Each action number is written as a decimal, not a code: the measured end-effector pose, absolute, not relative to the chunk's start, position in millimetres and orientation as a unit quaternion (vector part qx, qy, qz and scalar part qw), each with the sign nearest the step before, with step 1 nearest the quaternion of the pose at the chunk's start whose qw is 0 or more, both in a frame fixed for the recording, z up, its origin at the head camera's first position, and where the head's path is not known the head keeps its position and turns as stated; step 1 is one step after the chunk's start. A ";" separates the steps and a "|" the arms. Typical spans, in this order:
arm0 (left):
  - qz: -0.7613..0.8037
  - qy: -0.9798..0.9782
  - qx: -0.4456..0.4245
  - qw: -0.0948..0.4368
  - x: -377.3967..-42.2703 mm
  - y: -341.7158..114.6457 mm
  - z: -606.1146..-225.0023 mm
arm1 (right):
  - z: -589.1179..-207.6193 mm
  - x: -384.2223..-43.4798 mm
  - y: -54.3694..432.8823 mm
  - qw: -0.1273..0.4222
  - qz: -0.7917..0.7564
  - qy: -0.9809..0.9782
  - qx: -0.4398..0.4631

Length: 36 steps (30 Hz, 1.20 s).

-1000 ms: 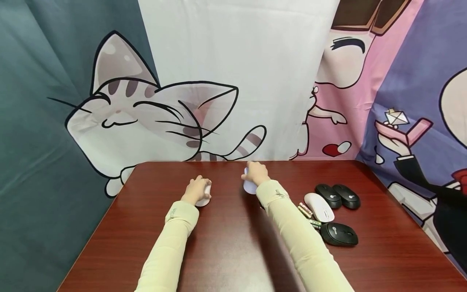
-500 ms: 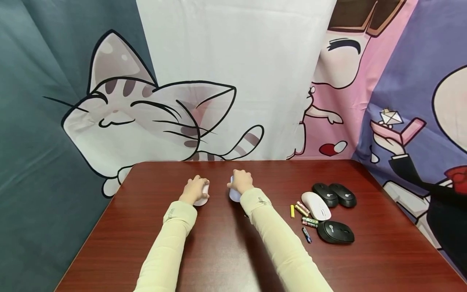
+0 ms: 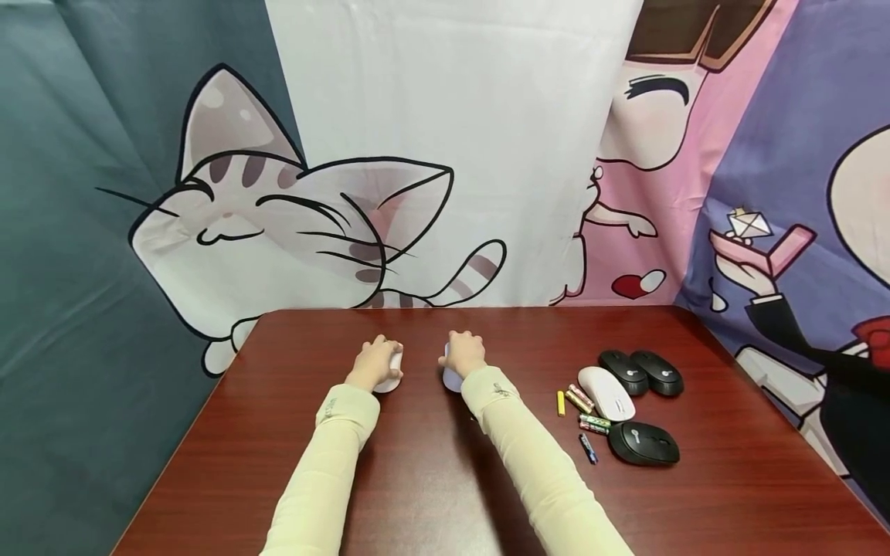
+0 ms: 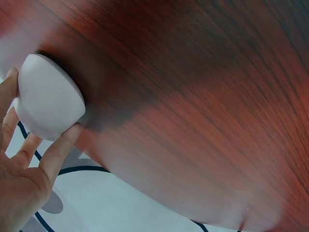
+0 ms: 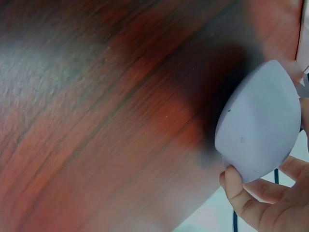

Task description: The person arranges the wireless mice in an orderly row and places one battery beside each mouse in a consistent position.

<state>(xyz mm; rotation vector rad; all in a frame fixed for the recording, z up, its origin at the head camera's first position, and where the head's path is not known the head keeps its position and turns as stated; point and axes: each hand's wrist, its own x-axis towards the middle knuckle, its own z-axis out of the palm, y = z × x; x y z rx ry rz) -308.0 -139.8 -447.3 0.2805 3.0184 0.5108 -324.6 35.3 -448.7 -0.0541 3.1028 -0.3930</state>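
Toward the back of the table, my left hand grips a white computer mouse by its sides. The left wrist view shows the thumb and fingers around the smooth shell of that white mouse. A short way to the right, my right hand holds a pale lavender mouse. In the right wrist view, fingertips press the near edge of the lavender mouse, low over the wood. The two mice stand side by side with a gap between them; each is partly covered by its hand.
On the right of the brown table lie a white mouse, two black mice touching each other and another black mouse. Several small batteries lie beside them. A cartoon-printed curtain hangs behind the table's back edge.
My right hand has moved left and a little nearer with the lavender mouse, toward the white one. Its arm has uncovered the yellow and blue batteries. The left hand has stayed in place.
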 end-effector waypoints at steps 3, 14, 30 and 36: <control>0.164 0.982 0.091 0.035 -307.2 -140.1 -444.8 | -451.2 -327.5 33.2 0.002 -0.126 0.992 -0.025; 0.167 0.982 0.085 0.035 -306.4 -135.9 -451.4 | -457.1 -326.0 30.9 0.011 -0.121 0.992 -0.020; 0.163 0.982 0.081 0.040 -306.8 -136.3 -447.5 | -456.0 -328.4 34.2 0.046 -0.137 0.989 -0.023; 0.166 0.982 0.081 0.044 -307.5 -139.5 -444.5 | -440.3 -326.4 43.3 0.095 -0.152 0.983 -0.031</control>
